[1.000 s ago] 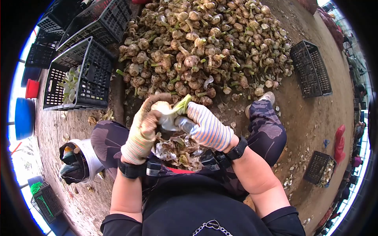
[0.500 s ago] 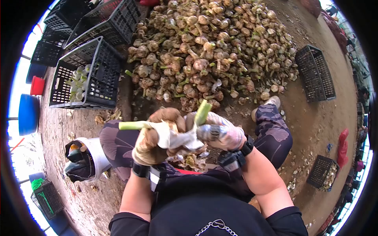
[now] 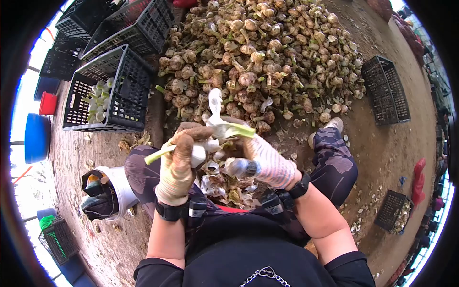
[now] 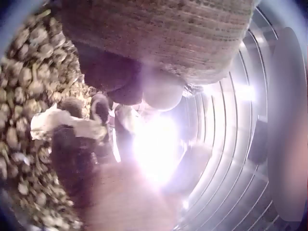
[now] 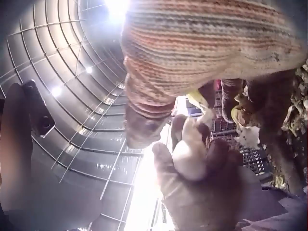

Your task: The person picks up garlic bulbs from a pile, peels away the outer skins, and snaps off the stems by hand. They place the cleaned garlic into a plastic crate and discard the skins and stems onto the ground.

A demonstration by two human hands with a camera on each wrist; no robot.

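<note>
Gloved fingers of the left hand (image 3: 176,167) curl round a white garlic bulb (image 3: 198,156), its cut green stem (image 3: 160,154) sticking out to the left. In the right wrist view the bulb (image 5: 190,156) sits in the left hand's fingers (image 5: 202,192). Close beside it, the right hand (image 3: 271,161) grips a green-and-white strip of stem skin (image 3: 241,129), whose loose white end (image 3: 215,101) stands up. Something silvery covers the right thumb (image 3: 237,167). The right glove (image 5: 207,48) fills the top of the right wrist view. Glare hides part of the left wrist view.
A large heap of unpeeled garlic (image 3: 272,57) lies ahead. White garlic is in a black crate (image 3: 131,107) at left, and more crates stand behind it. Another crate (image 3: 386,91) stands at right. A white bucket (image 3: 125,184) is by the left leg; peelings (image 3: 234,193) lie between the legs.
The white skin stretched between the hands now rises as a loose strip above them. Its green part has swung to point right, and the white bulb shows more plainly in the left hand.
</note>
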